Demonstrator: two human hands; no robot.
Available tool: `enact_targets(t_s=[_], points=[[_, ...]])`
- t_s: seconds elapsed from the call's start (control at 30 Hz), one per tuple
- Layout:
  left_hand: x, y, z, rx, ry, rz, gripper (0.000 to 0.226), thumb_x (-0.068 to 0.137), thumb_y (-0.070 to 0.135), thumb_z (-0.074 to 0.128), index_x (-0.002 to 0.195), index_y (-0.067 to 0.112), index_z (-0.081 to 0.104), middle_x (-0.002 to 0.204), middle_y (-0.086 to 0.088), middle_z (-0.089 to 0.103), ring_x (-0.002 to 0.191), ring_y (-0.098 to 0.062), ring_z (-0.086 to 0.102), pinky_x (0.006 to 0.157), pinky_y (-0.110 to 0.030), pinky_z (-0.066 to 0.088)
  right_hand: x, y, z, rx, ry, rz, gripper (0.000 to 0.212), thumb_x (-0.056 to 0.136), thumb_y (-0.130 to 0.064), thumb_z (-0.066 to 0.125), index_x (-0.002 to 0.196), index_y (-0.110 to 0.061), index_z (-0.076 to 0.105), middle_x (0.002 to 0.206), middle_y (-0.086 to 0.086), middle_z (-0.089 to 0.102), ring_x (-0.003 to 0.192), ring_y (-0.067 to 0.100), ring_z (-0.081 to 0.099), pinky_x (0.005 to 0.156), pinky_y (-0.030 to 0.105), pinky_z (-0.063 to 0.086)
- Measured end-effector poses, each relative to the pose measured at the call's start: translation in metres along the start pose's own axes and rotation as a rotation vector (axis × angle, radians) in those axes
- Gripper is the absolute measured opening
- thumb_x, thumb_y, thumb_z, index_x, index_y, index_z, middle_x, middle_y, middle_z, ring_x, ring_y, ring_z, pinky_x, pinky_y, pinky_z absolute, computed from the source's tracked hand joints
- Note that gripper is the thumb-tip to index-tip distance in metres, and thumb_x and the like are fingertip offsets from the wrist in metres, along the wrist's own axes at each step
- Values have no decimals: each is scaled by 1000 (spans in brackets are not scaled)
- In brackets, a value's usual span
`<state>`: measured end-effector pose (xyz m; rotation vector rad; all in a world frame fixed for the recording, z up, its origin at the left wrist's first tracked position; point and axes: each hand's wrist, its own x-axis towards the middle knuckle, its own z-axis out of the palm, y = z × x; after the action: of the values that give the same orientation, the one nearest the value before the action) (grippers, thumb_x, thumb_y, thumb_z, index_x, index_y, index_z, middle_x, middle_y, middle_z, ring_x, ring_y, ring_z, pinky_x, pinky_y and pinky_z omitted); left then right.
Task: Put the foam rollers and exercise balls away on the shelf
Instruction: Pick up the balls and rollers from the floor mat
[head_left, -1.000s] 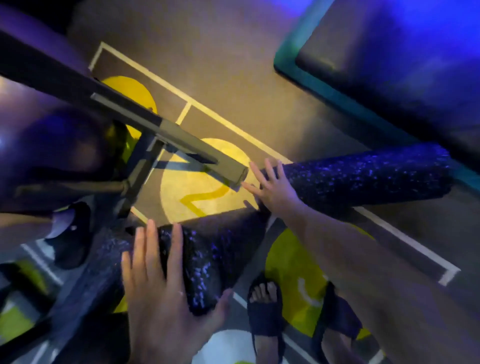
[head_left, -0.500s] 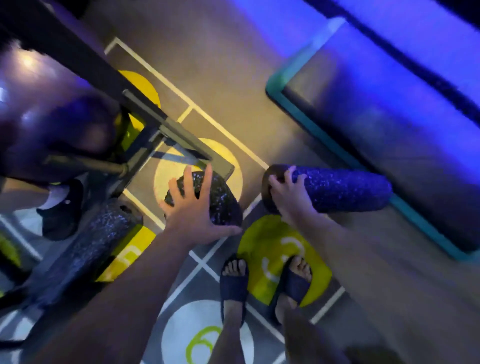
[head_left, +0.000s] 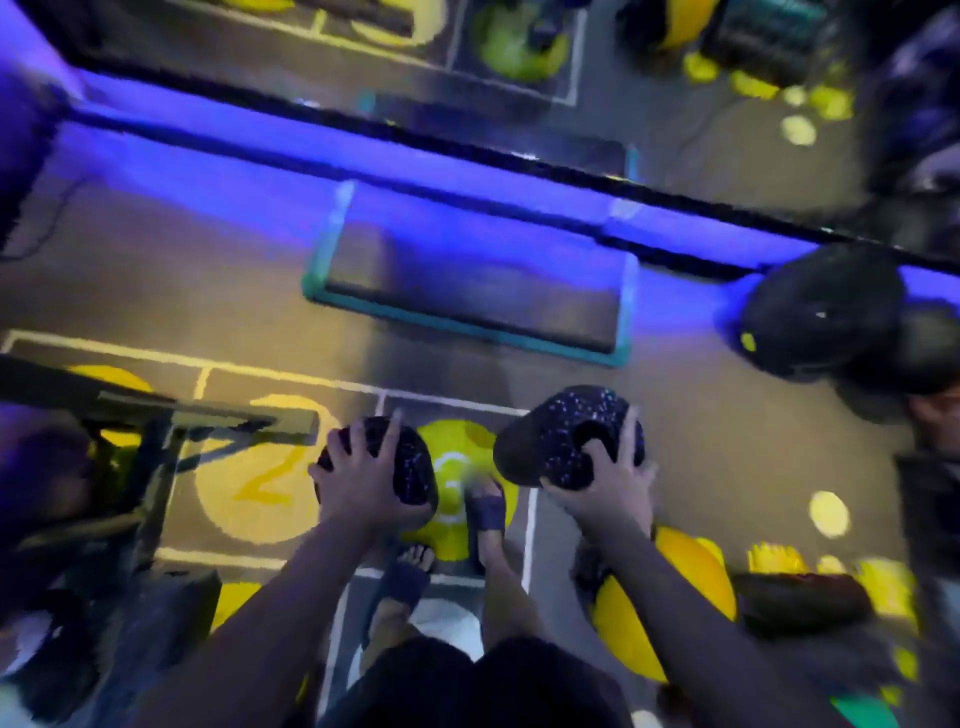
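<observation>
I hold two black speckled foam rollers on end above the floor. My left hand (head_left: 358, 480) grips the top of the left roller (head_left: 410, 467), fingers curled over its end. My right hand (head_left: 605, 478) grips the right roller (head_left: 550, 441), thumb up along its side and fingers in its hollow core. A large dark exercise ball (head_left: 821, 312) lies at the right by the blue-lit wall base. A yellow exercise ball (head_left: 670, 608) sits low right, beside my right forearm. The dark metal shelf frame (head_left: 208, 415) stands at the left.
A teal-edged mat (head_left: 467, 322) lies on the floor ahead. Numbered yellow circles and white lines mark the floor under my sandalled feet (head_left: 485, 512). Another dark roller (head_left: 156, 639) lies at lower left. Yellow items and dark gear crowd the right edge.
Both rollers have come up off the floor and stand on end in my hands. My view has swung up and right, bringing the wall base and the dark ball into sight.
</observation>
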<state>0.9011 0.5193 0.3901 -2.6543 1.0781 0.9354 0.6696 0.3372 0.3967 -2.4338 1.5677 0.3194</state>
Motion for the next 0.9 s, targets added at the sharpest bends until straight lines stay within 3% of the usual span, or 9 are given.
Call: enact_targets(t_s=[0.1,0.27,0.37,0.47,0.57,0.73,0.9], points=[[-35,55,-34,79,78,213,139,41,92,59,161,42,11,158,-16,25,136,-46,29,95,-64,45,-82,60,-30,97,117,200,81,59,-82,54,108,-21,71,171,15,4,110,55,53,87,49,50],[-102,193,-60,283,101,480,139,50,88,71,160,45,-2,160,-13,12,141,-44,22,102,-65,41,-210,150,-76,202,228,613,73,59,-79,60,105,-23,72,169,17,17,111,51,56,91,48,47],[-156,284,-34,352,153,661,138,47,84,78,161,42,13,158,-16,22,137,-48,29,98,-71,40,-289,215,-75,284,258,871,77,61,-83,55,109,-25,69,170,13,14,111,52,53,97,49,45],[-219,368,17,344,245,803,138,39,82,81,158,39,28,150,-18,32,127,-50,37,92,-69,44,-376,282,-57,411,278,1079,84,63,-87,54,120,-27,64,172,6,3,124,51,45,101,51,44],[-304,450,76,341,264,894,135,41,81,82,156,38,26,149,-18,29,129,-47,34,95,-66,42,-476,351,-27,485,391,1257,80,64,-85,64,117,-25,67,171,8,8,131,50,46,105,52,42],[-450,553,191,479,137,1088,137,46,87,72,156,49,0,152,-12,16,134,-43,26,102,-64,41,-625,455,19,600,512,1369,67,63,-62,87,112,-20,69,170,7,8,135,49,40,110,47,36],[-562,601,272,469,3,1205,129,47,85,70,150,61,-4,148,-10,17,129,-42,29,100,-62,42,-695,535,45,586,484,1393,73,65,-63,85,121,-19,67,171,6,0,138,54,31,112,51,37]])
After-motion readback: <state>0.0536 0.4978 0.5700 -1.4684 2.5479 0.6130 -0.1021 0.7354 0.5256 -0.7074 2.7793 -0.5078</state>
